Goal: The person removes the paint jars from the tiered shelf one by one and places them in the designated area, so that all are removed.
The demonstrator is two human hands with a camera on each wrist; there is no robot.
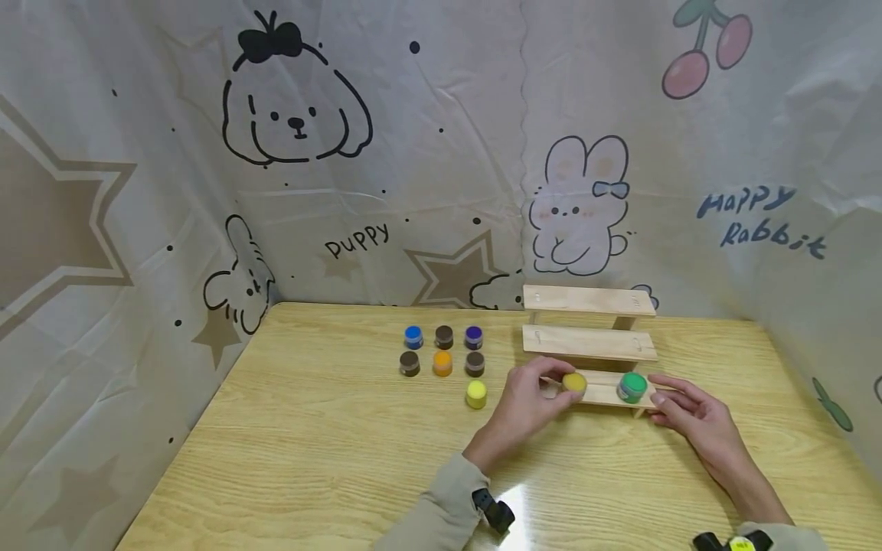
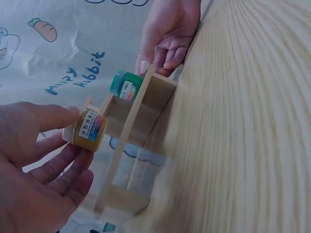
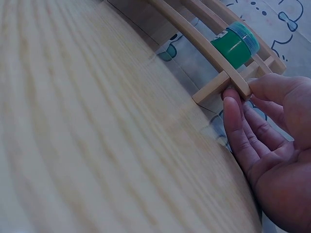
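Observation:
In my left hand (image 1: 527, 402) is a small paint jar with an ochre-yellow lid (image 1: 574, 383), pinched between thumb and fingers above the lowest step of a wooden tiered rack (image 1: 589, 343). The left wrist view shows this jar (image 2: 90, 129) upright relative to the step, with a printed label on its side. A green paint jar (image 1: 632, 387) stands toward the right end of that same step. My right hand (image 1: 704, 422) pinches the right end of the step; in the right wrist view its thumb and fingers (image 3: 233, 116) meet at the plank's corner, beside the green jar (image 3: 236, 46).
Left of the rack, several paint jars stand in rows: blue (image 1: 413, 337), purple (image 1: 473, 337), orange (image 1: 442, 363) and dark ones (image 1: 409, 363). A yellow jar (image 1: 476, 395) stands nearer my left hand. A printed curtain (image 1: 441, 176) hangs behind the wooden table (image 1: 310, 459).

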